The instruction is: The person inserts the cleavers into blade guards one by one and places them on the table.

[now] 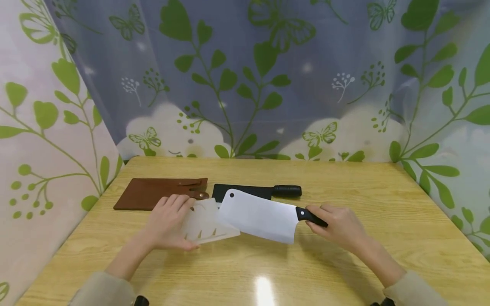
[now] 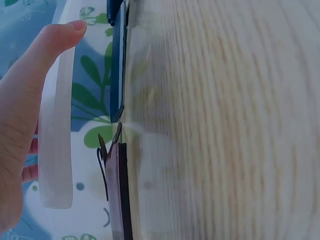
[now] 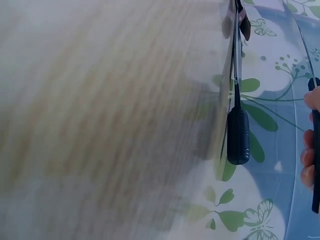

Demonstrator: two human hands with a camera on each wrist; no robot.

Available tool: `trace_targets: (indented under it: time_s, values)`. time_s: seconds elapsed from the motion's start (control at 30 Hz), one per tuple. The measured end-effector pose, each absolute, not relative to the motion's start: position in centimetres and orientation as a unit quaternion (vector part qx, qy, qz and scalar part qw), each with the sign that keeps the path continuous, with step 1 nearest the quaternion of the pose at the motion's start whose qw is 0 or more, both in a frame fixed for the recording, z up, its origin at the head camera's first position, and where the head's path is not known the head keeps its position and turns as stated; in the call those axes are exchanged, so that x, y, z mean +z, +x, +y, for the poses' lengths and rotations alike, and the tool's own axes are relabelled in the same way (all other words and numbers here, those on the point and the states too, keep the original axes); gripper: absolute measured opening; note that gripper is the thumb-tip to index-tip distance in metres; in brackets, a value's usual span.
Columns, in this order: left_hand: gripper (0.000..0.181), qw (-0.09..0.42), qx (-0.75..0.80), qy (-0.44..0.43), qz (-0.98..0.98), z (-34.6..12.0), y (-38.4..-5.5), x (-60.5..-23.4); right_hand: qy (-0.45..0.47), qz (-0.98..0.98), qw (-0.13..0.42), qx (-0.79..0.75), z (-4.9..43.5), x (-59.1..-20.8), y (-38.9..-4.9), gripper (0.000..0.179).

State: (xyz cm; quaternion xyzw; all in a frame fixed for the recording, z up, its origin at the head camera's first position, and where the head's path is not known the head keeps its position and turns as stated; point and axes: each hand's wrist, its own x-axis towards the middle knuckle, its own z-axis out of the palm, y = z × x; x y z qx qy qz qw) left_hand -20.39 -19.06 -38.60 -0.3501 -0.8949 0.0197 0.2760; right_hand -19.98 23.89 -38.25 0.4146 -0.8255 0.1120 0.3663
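My left hand (image 1: 166,223) grips a translucent white blade guard (image 1: 206,221) across its left part, with the thumb along the near edge and the fingers over the far one. Dark wedge-shaped marks show on the guard. In the left wrist view the guard (image 2: 56,125) is seen edge-on, raised above the table. My right hand (image 1: 340,225) holds a cleaver (image 1: 260,216) by its black handle, its broad silver blade pointing left. The blade's front end overlaps the guard's right end in the head view. At the right wrist view's edge, fingers curl round the handle (image 3: 316,150).
Behind the guard and blade lies a black cleaver-shaped knife with a ribbed handle (image 1: 288,191). A brown leather sheath (image 1: 149,193) with a snap strap lies left of it. The wooden table (image 1: 229,276) meets a leaf-patterned curtain (image 1: 245,93) at the back and sides.
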Motion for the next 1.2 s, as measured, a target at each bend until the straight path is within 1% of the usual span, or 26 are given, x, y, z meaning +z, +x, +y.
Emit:
trace_targets:
  time_s: [0.17, 0.33, 0.63, 0.93, 1.2]
  values:
    - [0.105, 0.273, 0.004, -0.361, -0.892, -19.3, -20.4, -38.5, 0.428, -0.822, 0.354, 0.125, 24.1, -38.3, -19.9, 0.046]
    - [0.106, 0.266, 0.001, -0.375, -0.888, -19.2, -20.3, -38.5, 0.450, -0.809, 0.350, 0.144, 24.6, -38.2, -20.0, 0.040]
    - [0.107, 0.255, -0.003, -0.410, -0.876, -19.1, -20.0, -38.4, 0.485, -0.796, 0.322, 0.166, 25.6, -38.2, -20.1, 0.035]
    - [0.107, 0.260, 0.014, -0.443, -0.858, -18.4, -20.0, -37.8, 0.507, -0.790, 0.303, 0.166, 26.4, -37.8, -20.4, 0.039]
    - [0.104, 0.262, 0.011, -0.479, -0.838, -17.8, -19.8, -37.9, 0.532, -0.771, 0.308, 0.165, 26.5, -37.6, -20.6, 0.034]
